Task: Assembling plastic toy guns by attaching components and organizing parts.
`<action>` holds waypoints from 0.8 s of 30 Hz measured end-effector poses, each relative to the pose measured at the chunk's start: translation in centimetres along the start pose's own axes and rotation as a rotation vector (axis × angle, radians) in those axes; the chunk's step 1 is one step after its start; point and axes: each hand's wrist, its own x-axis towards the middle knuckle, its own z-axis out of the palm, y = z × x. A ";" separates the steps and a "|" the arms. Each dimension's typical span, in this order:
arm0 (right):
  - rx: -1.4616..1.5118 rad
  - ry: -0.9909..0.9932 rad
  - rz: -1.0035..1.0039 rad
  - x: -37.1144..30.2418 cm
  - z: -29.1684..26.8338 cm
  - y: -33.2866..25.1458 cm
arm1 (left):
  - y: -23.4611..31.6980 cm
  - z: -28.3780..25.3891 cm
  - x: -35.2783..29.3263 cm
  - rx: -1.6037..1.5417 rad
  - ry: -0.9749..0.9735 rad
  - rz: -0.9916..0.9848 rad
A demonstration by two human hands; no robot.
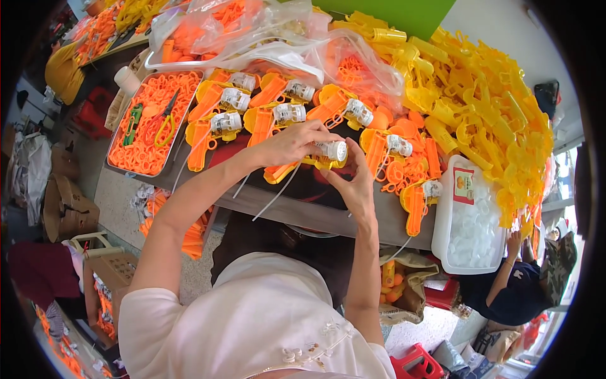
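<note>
Over the table's near edge, both my hands are closed around a half-built yellow-and-orange toy gun [276, 175]. Its clear-and-white cylindrical unit [332, 150] lies in the yellow shell. My left hand [291, 144] presses on it from above and the left, hiding part of the body. At the cylinder's white end, my right hand [355, 188] grips with thumb below and index finger above. A thin white tube [276, 194] hangs from the toy. Similar toy guns [260, 123] with white cylinders lie in rows just beyond, and another [415, 207] rests to the right.
Left stands a tray of orange rings [142, 150] holding green cutters [132, 124] and yellow-handled pliers [166, 129]. A heap of yellow shells [467, 95] fills the far right. Nearer is a white tub [446, 234] of clear parts. Another person [505, 290] is at right.
</note>
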 end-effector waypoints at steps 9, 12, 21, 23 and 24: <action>0.080 -0.035 0.011 0.3 0.0 0.0 | 0.1 -0.1 -0.4 -0.125 0.069 -0.093; 0.085 -0.032 0.021 0.4 0.0 -0.1 | 0.0 0.0 -0.4 -0.122 0.080 -0.079; 0.092 -0.010 0.023 0.9 0.6 -0.7 | 0.2 -0.1 -0.5 -0.060 0.108 -0.113; 0.096 -0.004 0.018 1.0 0.6 -0.5 | 0.2 -0.4 -0.5 -0.076 0.091 -0.142; 0.099 -0.004 0.013 1.1 0.7 -0.5 | 0.2 -0.4 -0.5 -0.074 0.090 -0.141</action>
